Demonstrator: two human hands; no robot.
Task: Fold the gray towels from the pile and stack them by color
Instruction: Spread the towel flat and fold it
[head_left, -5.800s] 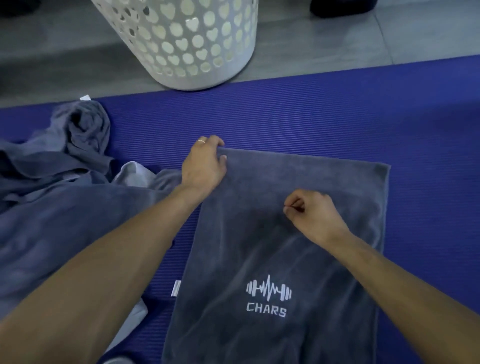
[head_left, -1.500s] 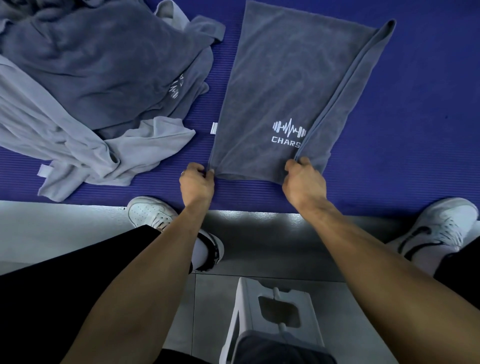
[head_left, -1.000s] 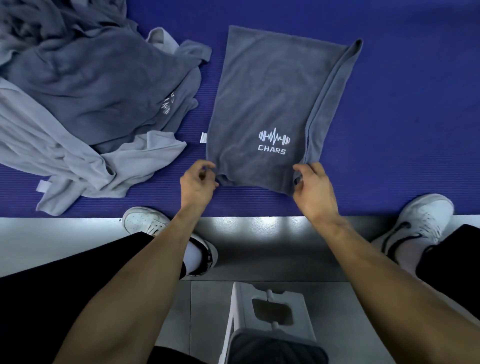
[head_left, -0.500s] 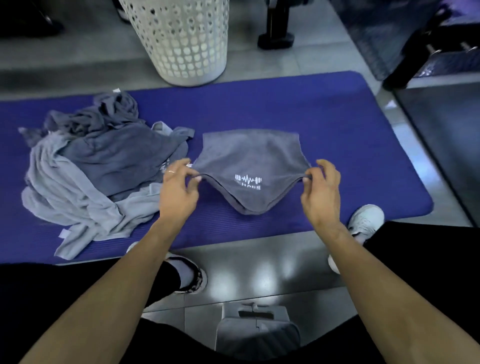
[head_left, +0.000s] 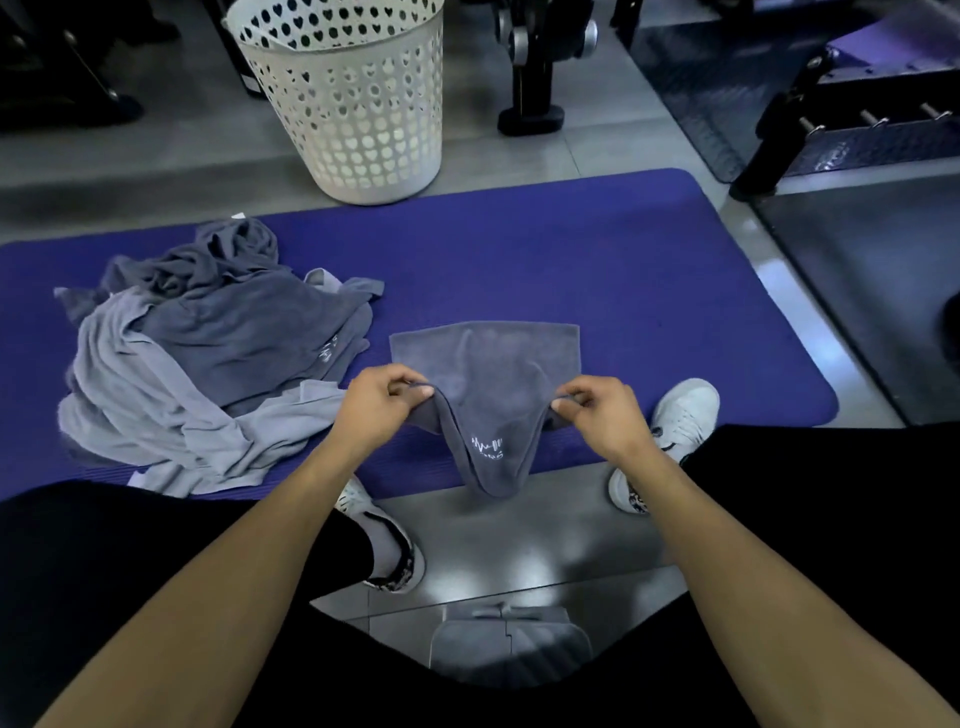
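Head view: both hands now pinch the near corners of the dark gray towel (head_left: 485, 364), left hand (head_left: 382, 410) and right hand (head_left: 597, 413) lifted off the mat (head_left: 649, 291), where half a second ago they were lower and wider apart. The logo end sags between them; its far edge lies beyond them. The cross fold looks underway. The unfolded pile (head_left: 208, 353) sits beyond the left hand.

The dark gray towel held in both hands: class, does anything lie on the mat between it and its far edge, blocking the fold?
Nothing visible does. The left hand and right hand pinch the towel; the pile lies apart, to its left.
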